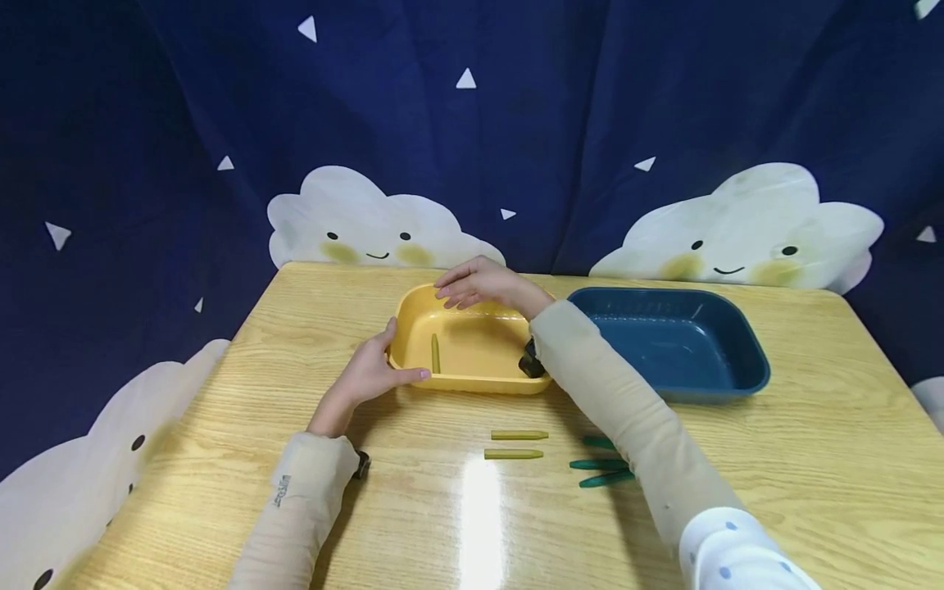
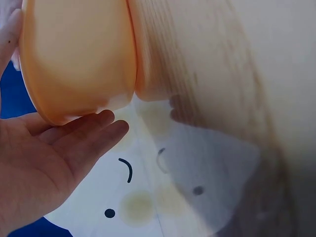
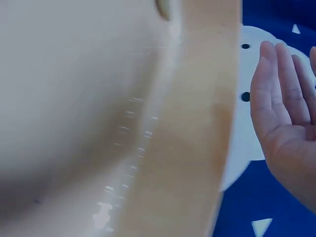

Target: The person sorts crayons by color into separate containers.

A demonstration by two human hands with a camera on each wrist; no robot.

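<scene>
My left hand point(image 1: 369, 370) holds the left front corner of a yellow bin point(image 1: 472, 383). Its thumb lies at the front rim, and its fingers point(image 2: 96, 131) rest against the bin's outer wall point(image 2: 79, 59). Over the bin's far rim is my right hand point(image 1: 483, 283), fingers extended and nothing held; the right wrist view shows its palm point(image 3: 291, 143) beyond the wall. One yellow crayon point(image 1: 435, 354) lies inside the bin, near its left end. Two more yellow crayons, one farther point(image 1: 519, 435) and one nearer point(image 1: 514, 454), lie side by side on the table.
A dark blue bin point(image 1: 664, 348) stands to the right of the yellow one. Green crayons point(image 1: 599, 465) lie on the wooden table point(image 1: 819, 459), partly hidden by my right sleeve point(image 1: 634, 418). Behind the table hangs a navy curtain point(image 1: 546, 147) with clouds and triangles.
</scene>
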